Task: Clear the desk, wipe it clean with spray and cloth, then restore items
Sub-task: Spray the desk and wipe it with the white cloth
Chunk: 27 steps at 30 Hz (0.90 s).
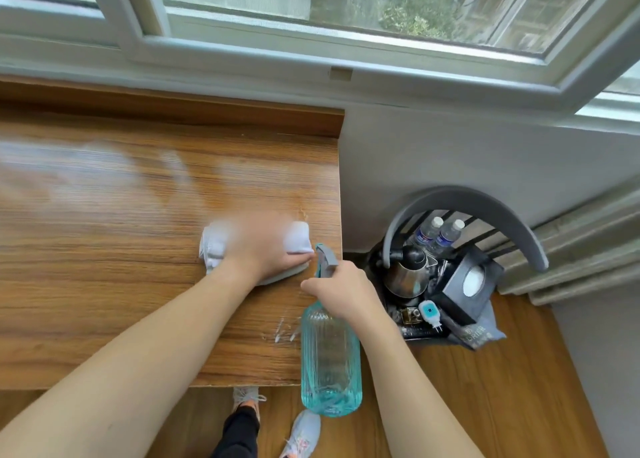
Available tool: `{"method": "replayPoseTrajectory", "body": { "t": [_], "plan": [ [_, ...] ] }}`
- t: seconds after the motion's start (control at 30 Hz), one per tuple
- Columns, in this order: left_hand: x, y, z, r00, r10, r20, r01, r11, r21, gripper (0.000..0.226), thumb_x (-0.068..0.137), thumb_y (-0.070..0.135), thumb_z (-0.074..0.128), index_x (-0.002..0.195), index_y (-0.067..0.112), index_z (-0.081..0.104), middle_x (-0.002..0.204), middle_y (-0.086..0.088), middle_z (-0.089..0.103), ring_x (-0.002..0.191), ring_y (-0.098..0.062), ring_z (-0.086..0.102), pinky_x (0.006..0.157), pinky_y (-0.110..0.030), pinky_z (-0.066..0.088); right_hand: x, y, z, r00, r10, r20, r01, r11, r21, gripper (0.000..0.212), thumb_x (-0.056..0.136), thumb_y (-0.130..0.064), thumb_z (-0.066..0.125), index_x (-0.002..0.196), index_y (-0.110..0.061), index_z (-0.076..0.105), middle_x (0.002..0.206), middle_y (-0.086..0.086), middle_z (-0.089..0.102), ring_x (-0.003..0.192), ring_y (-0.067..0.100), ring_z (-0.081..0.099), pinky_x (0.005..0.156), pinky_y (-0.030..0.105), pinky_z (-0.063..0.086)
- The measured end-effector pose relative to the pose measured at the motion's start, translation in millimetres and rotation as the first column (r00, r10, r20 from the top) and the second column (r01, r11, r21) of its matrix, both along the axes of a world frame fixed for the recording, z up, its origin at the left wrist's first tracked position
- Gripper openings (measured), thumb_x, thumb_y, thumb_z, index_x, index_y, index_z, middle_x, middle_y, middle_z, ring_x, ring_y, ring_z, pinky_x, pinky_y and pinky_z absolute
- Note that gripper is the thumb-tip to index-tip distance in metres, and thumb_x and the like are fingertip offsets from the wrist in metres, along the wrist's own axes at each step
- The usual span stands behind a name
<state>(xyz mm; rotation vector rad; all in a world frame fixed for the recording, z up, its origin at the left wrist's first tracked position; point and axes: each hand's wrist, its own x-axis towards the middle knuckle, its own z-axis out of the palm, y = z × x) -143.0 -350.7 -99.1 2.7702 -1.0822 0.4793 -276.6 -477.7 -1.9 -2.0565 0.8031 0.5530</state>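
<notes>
Pressed flat under the left hand [266, 249], the white cloth [221, 246] sits near the desk's [104, 249] right edge; soft and limp, it wants a broad palm. Right hand [341, 291] is wrapped round the spray bottle's [330, 353] neck, probably slick and weighty. Cleared items wait on the chair [464, 197] beside.
</notes>
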Motion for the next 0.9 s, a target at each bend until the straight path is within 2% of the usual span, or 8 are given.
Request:
{"method": "replayPoseTrajectory", "body": {
  "t": [0.1,0.2,0.3,0.4,0.57,0.67,0.73,0.9],
  "plan": [
    [20,-13,6,0.999,0.022,-0.032,-0.02,0.999,0.043,0.08,0.068,0.086,0.033,0.085,0.014,0.063,0.076,-0.006,0.067,0.061,-0.027,0.062,0.061,-0.035,0.039,0,-1,-1,1.0,-0.002,0.002,0.002,1.0,0.01,0.02,0.084,-0.04,0.068,0.086,-0.021,0.061,0.085,-0.004,0.066,0.074,0.017,0.062,0.06,0.029,0.044],
    [37,-23,9,0.997,0.039,-0.06,-0.033,0.994,0.102,0.083,0.069,0.089,0.03,0.095,0.016,0.06,0.088,-0.005,0.068,0.078,-0.028,0.065,0.068,-0.037,0.039,-1,-1,-2,1.0,-0.013,0.021,0.013,1.0,0.016,0.018,0.086,-0.04,0.068,0.085,-0.023,0.062,0.084,-0.005,0.067,0.074,0.015,0.063,0.06,0.028,0.044],
    [49,-32,11,0.995,0.053,-0.089,-0.041,0.99,0.133,0.079,0.072,0.087,0.038,0.103,0.017,0.058,0.098,-0.005,0.068,0.088,-0.028,0.065,0.074,-0.038,0.039,-3,-1,1,0.999,-0.003,0.032,0.003,1.0,0.005,0.022,0.09,-0.04,0.068,0.079,-0.025,0.056,0.077,-0.008,0.061,0.066,0.011,0.057,0.056,0.027,0.039],
    [51,-35,13,0.991,0.072,-0.113,-0.058,0.99,0.126,0.075,0.074,0.085,0.045,0.103,0.017,0.057,0.101,-0.006,0.068,0.091,-0.029,0.064,0.076,-0.039,0.038,-6,1,2,0.999,0.001,0.05,0.0,1.0,-0.017,0.021,0.089,-0.041,0.067,0.08,-0.024,0.057,0.079,-0.007,0.062,0.067,0.012,0.058,0.056,0.028,0.041],
    [25,-24,15,0.992,0.082,-0.091,-0.072,0.992,0.108,0.077,0.071,0.087,0.042,0.098,0.016,0.059,0.095,-0.007,0.068,0.085,-0.028,0.065,0.075,-0.039,0.038,-23,8,-1,0.999,0.014,0.046,-0.012,0.999,-0.041,0.019,0.088,-0.042,0.067,0.085,-0.025,0.06,0.086,-0.006,0.064,0.076,0.014,0.061,0.057,0.028,0.041],
    [-7,-6,11,0.994,0.062,-0.089,-0.055,0.995,0.081,0.082,0.067,0.088,0.032,0.091,0.016,0.062,0.083,-0.006,0.068,0.071,-0.027,0.064,0.069,-0.037,0.039,-35,11,-4,0.999,0.022,0.04,-0.02,0.999,-0.042,0.017,0.086,-0.039,0.066,0.085,-0.023,0.063,0.086,-0.005,0.067,0.077,0.018,0.065,0.061,0.03,0.047],
    [-30,9,8,0.996,0.047,-0.077,-0.043,0.998,0.053,0.08,0.066,0.087,0.035,0.085,0.015,0.063,0.076,-0.006,0.066,0.063,-0.027,0.062,0.064,-0.036,0.039,-40,12,-4,0.999,0.025,0.034,-0.023,0.999,-0.046,0.016,0.084,-0.038,0.067,0.086,-0.023,0.062,0.088,-0.003,0.068,0.079,0.019,0.065,0.062,0.031,0.049],
    [-80,37,-1,1.0,0.03,-0.001,-0.03,0.999,-0.015,0.073,0.065,0.086,0.044,0.078,0.016,0.059,0.068,-0.002,0.058,0.059,-0.026,0.055,0.06,-0.035,0.037,-45,13,-1,0.997,0.06,0.04,-0.059,0.997,-0.041,0.013,0.087,-0.037,0.067,0.085,-0.027,0.058,0.085,-0.007,0.064,0.072,0.011,0.059,0.055,0.027,0.039]
  ]
}}
